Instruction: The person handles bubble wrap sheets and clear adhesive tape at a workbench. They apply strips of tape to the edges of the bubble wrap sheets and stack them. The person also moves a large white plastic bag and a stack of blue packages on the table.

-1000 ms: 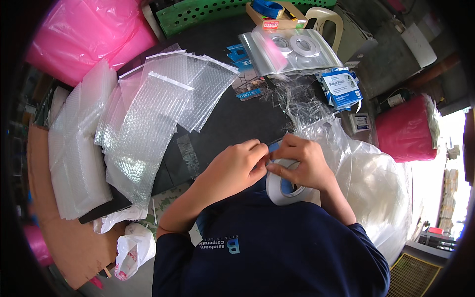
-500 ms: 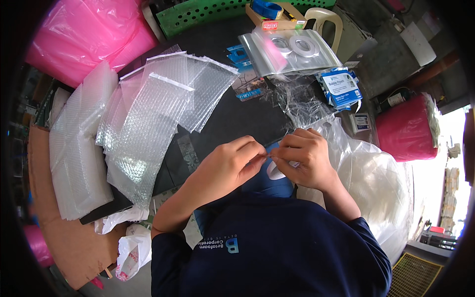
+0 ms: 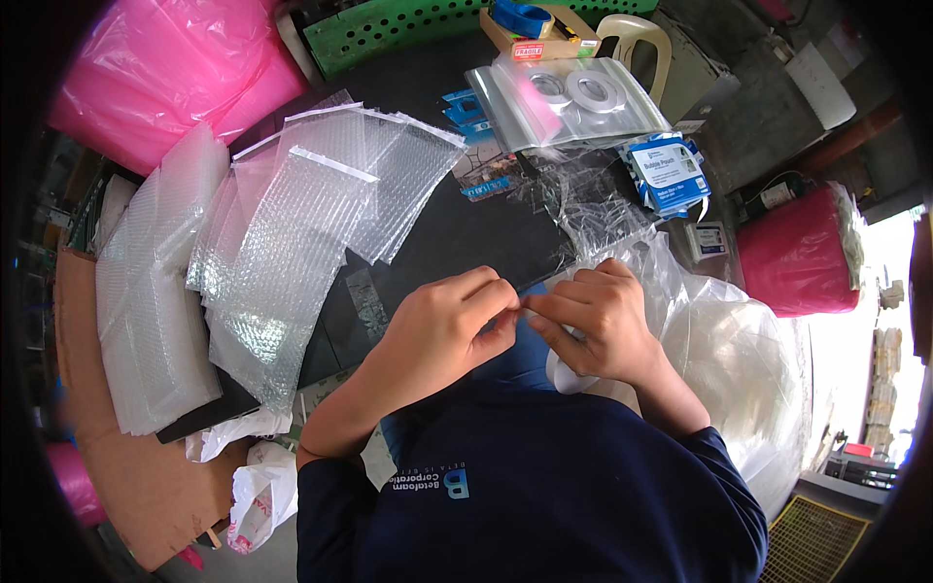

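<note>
My left hand and my right hand meet fingertip to fingertip above my lap, just off the near edge of the black table. Both are closed in a pinch, and whatever is between the fingertips is too small to make out. Below my right palm shows a white, smooth, curved piece, mostly hidden by that hand. Left of my hands, clear bubble-wrap pouches with white sealing strips lie fanned out on the table.
A tall stack of bubble-wrap sheets stands at the left. Toward the back right lie tape rolls on clear plastic sleeves and a blue-and-white pack. Crumpled clear plastic bulges at my right. Pink bundles sit behind.
My right hand has turned slightly and its fingers have shifted. The white curved piece has moved lower and to the right, under that palm. My left hand is nearly still.
</note>
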Demonstrator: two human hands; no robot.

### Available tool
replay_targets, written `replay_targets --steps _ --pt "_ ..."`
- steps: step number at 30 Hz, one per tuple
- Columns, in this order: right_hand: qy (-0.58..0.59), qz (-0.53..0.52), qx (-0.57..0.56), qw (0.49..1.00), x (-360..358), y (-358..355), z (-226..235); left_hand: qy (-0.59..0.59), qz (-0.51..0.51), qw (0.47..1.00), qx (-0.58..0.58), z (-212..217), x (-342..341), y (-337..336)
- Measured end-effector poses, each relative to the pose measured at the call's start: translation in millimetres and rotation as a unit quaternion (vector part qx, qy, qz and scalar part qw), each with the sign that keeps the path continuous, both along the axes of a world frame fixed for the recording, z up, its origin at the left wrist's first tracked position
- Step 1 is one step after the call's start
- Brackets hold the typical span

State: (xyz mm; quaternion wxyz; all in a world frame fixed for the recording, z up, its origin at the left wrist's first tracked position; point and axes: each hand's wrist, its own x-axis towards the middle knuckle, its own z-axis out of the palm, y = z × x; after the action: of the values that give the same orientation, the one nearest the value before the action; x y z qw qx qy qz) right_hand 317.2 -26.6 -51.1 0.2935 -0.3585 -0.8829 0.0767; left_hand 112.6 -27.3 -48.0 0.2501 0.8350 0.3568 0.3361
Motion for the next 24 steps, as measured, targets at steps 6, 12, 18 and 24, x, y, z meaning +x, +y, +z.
replay_targets --steps 6,12,18,24 --pt "0.017 0.015 0.011 1.000 2.3 3.0 -0.9 -0.054 -0.061 0.995 -0.061 2.1 -3.3 -0.6" --pt "0.014 0.020 0.037 0.999 2.8 4.7 -1.1 -0.107 -0.045 0.988 -0.100 -3.1 2.4 0.9" --pt "-0.034 0.037 0.111 0.993 -2.2 4.5 -4.9 -0.137 -0.025 0.944 -0.299 -10.3 2.7 6.2" --pt "-0.047 0.067 0.159 0.984 -3.5 7.0 -16.8 -0.145 0.131 0.926 -0.322 -82.0 2.4 30.9"
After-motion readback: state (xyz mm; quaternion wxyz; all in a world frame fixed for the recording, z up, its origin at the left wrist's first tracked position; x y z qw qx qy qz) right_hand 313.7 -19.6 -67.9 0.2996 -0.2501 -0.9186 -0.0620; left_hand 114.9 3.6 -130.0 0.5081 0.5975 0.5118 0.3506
